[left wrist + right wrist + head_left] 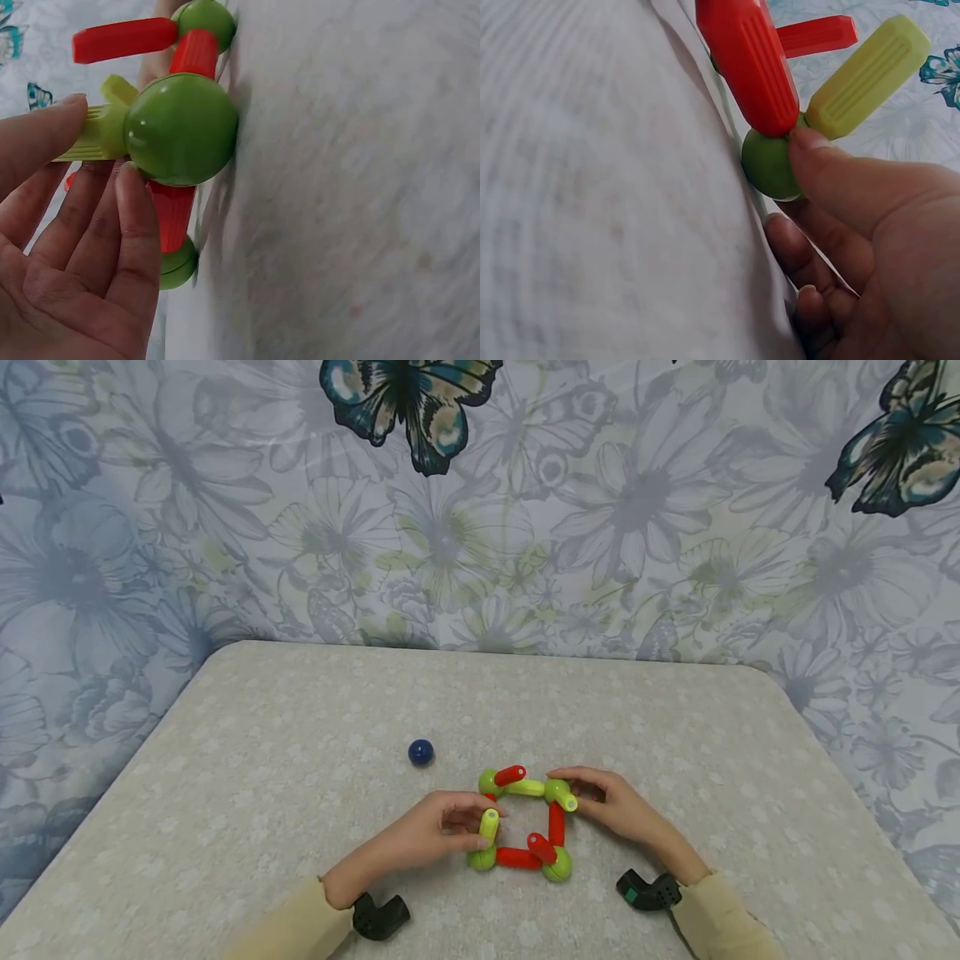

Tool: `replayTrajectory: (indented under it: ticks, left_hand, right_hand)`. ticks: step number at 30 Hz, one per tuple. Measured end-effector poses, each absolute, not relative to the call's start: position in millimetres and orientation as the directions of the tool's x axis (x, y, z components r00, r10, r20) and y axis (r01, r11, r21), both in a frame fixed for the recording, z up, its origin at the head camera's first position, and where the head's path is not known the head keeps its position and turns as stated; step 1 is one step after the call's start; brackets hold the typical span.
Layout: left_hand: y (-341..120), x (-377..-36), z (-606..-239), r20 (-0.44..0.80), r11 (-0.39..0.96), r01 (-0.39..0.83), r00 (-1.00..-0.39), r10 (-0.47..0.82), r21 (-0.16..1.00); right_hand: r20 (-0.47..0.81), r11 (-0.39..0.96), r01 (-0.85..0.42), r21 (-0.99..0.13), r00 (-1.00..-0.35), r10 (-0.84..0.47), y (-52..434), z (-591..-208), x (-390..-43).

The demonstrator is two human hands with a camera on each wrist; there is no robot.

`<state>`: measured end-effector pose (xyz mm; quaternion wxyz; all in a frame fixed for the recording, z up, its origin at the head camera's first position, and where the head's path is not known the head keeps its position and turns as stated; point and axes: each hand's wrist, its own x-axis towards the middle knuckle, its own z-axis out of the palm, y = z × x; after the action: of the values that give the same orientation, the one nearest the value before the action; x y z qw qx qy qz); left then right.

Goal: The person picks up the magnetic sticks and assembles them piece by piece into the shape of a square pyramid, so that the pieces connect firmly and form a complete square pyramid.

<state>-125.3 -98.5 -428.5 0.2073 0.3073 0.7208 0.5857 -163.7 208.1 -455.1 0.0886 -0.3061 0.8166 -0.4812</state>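
A toy square of green balls joined by red and yellow sticks [525, 827] lies on the table near its front edge. My left hand [480, 828] pinches a yellow stick [489, 827] that stands up from the near-left green ball [482, 858]. In the left wrist view the thumb and fingers [131, 217] close on that yellow stick [86, 135] beside the ball [180, 127]. My right hand [573, 792] grips the far-right green ball [557, 791]; its thumb [832, 161] presses on the ball [769, 161], from which a yellow stick [866, 75] and a red stick [750, 64] jut out.
A dark blue ball [421, 752] lies alone on the table, left of and behind the toy. The table [675, 735] wears a pale patterned cloth and stands against a flowered wall with butterflies. Black wrist cameras [378, 917] sit at both cuffs.
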Motion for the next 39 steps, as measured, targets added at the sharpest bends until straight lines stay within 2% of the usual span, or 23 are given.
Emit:
replayTrajectory:
  ticks: [7, 12, 17, 20, 25, 29, 33, 39]
  left_hand:
    - [-96.6, -122.0, -434.1, 0.067, 0.102, 0.189, -0.719, 0.691, 0.977]
    - [-103.0, -117.2, -434.6, 0.08, 0.134, 0.231, -0.727, 0.681, 0.964]
    - [-108.6, -109.4, -434.5, 0.071, 0.159, 0.241, -0.73, 0.68, 0.957]
    - [-109.2, -107.0, -433.7, 0.068, 0.159, 0.236, -0.733, 0.677, 0.959]
    - [-108.9, -106.6, -433.4, 0.086, 0.149, 0.25, -0.732, 0.676, 0.957]
    - [-107.3, -107.3, -434.5, 0.098, 0.158, 0.266, -0.743, 0.663, 0.951]
    - [-103.8, -107.1, -435.3, 0.109, 0.189, 0.284, -0.776, 0.621, 0.94]
    - [-97.2, -104.1, -434.4, 0.164, 0.257, 0.354, -0.817, 0.552, 0.899]
  right_hand:
    - [0.144, 0.355, -0.414, -0.839, -0.796, -0.589, 210.4, -455.5, -163.3]
    - [0.137, 0.403, -0.437, -0.804, -0.795, -0.591, 211.4, -446.7, -158.6]
    - [0.113, 0.523, -0.425, -0.739, -0.843, -0.526, 210.3, -429.5, -134.8]
    - [0.119, 0.498, -0.424, -0.757, -0.838, -0.532, 202.6, -425.7, -115.0]
    - [0.284, 0.339, -0.538, -0.772, -0.768, -0.574, 181.2, -433.3, -92.3]
    - [0.399, 0.292, -0.622, -0.726, -0.728, -0.558, 165.5, -438.7, -85.5]
    - [0.429, 0.304, -0.62, -0.723, -0.749, -0.505, 155.6, -442.2, -82.2]
    - [0.392, 0.364, -0.53, -0.766, -0.834, -0.388, 149.3, -442.9, -78.4]
